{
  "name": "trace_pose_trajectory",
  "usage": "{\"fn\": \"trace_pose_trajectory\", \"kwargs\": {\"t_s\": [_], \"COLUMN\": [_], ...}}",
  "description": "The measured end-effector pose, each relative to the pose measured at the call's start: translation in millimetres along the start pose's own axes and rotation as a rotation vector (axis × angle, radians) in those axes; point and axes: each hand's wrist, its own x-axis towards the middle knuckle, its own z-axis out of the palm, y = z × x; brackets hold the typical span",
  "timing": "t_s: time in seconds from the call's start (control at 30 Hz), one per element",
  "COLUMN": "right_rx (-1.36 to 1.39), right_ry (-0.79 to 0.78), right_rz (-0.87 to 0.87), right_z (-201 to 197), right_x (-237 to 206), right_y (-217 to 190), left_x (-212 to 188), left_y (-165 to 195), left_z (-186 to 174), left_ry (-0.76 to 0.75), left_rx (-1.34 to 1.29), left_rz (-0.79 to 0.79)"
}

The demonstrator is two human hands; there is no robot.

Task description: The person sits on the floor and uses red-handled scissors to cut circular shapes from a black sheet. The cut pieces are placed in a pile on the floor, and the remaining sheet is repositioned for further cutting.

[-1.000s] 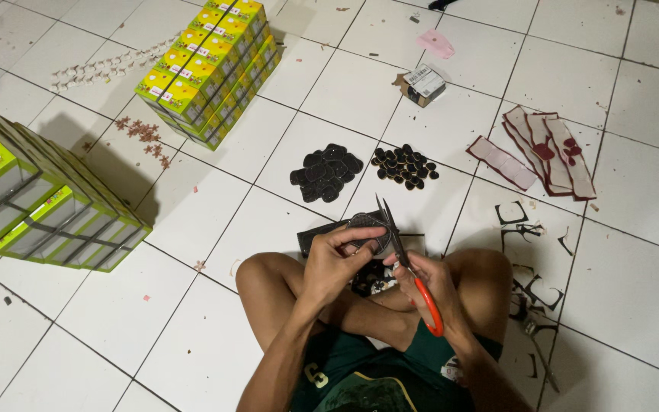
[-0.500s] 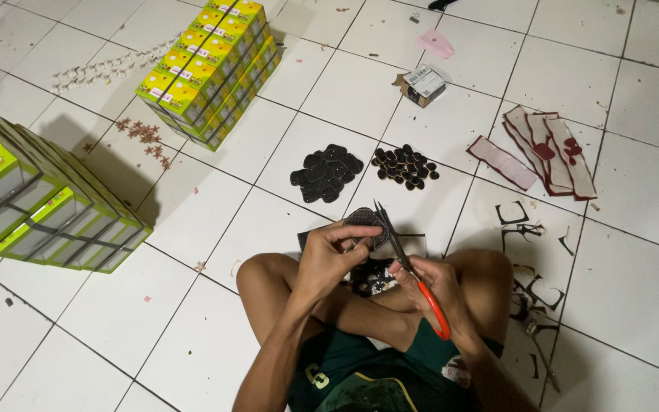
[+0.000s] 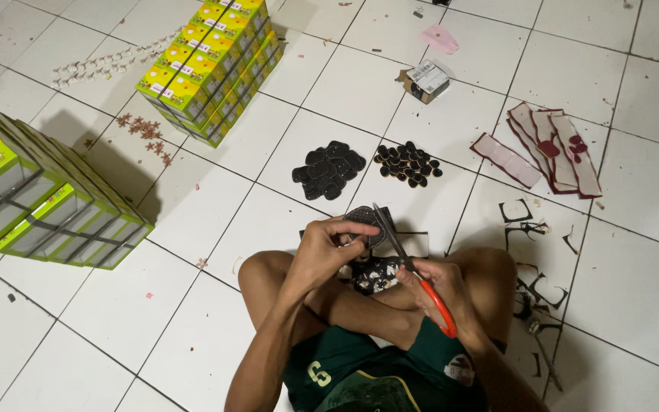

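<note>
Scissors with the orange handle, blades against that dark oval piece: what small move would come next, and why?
Probably close the scissors for another snip along the dark piece's edge. The right hand holds the blades open against it, the left hand pinches it above the lap, and a pile of cut black pieces lies on the floor.

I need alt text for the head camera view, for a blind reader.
Seated cross-legged on a white tiled floor, a person's left hand holds a dark oval piece while the right hand cuts it with orange-handled scissors. Piles of black cut pieces lie ahead.
</note>
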Motion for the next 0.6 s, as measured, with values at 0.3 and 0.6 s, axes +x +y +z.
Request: {"fn": "trace_pose_trajectory", "kwargs": {"t_s": [0.3, 0.6], "right_rx": [0.349, 0.704], "right_ry": [-0.171, -0.023], "right_rz": [0.273, 0.448], "right_z": [23, 49], "right_x": [44, 73], "right_y": [105, 181], "left_x": [74, 147], "left_y": [-120, -182], "left_z": [-80, -90], "left_ry": [0.608, 0.596], "left_rx": [0.215, 0.414], "left_rz": [-0.064, -0.266]}}
